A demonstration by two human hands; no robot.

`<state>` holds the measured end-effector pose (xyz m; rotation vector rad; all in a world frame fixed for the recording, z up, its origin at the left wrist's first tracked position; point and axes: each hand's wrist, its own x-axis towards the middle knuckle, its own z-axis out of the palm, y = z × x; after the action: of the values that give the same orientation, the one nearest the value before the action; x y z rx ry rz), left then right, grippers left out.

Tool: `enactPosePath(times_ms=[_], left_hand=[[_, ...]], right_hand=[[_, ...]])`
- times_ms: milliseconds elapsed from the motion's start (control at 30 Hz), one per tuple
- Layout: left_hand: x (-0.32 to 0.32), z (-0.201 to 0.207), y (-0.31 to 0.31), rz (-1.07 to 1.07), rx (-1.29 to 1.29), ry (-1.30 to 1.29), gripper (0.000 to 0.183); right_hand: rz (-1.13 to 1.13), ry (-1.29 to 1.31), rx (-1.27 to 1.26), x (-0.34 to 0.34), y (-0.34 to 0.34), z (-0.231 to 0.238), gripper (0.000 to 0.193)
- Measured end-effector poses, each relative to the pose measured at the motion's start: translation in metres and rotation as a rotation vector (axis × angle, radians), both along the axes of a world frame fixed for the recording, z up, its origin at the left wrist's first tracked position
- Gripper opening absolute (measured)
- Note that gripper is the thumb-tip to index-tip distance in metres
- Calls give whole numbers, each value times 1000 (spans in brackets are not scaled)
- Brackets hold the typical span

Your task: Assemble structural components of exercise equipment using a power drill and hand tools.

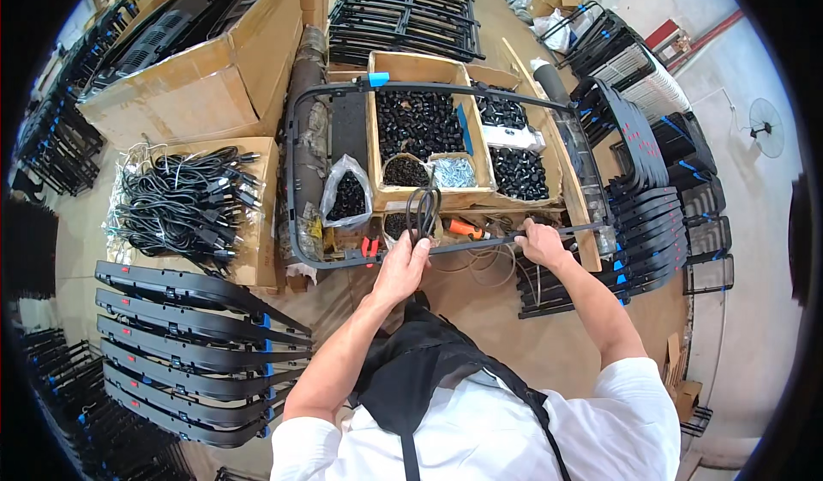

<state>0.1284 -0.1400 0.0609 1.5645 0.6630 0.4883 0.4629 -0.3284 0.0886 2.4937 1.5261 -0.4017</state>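
A large black rectangular frame lies over open boxes in front of me. My left hand grips a looped black cable at the frame's near bar. My right hand is closed on that near bar further right. An orange-handled tool lies just beyond the bar between my hands. A red-handled tool sits left of my left hand.
Cardboard boxes of small black parts and a bag of black pieces sit under the frame. A box of bundled black cables is at left. Stacked black panels lie lower left, more panels at right.
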Motion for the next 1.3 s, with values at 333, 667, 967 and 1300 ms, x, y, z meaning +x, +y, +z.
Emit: enactPosePath(times_ms=[333,667,967,1300], left_hand=[[2,-12,-6,-281,-735,-212,35],[-16,27,-37,-441,-1054,-147,34],[-68,5,-45,-117,111,368,41],[-102,171,8,594,1069,185,41]], right_hand=[[-887,1797,678,-92,172,4,36],[-1245,1514,1203,1,222,37,21],[-558,1279,962,-59,194,141,35],[-158,1503,528,-161,75,160,35]])
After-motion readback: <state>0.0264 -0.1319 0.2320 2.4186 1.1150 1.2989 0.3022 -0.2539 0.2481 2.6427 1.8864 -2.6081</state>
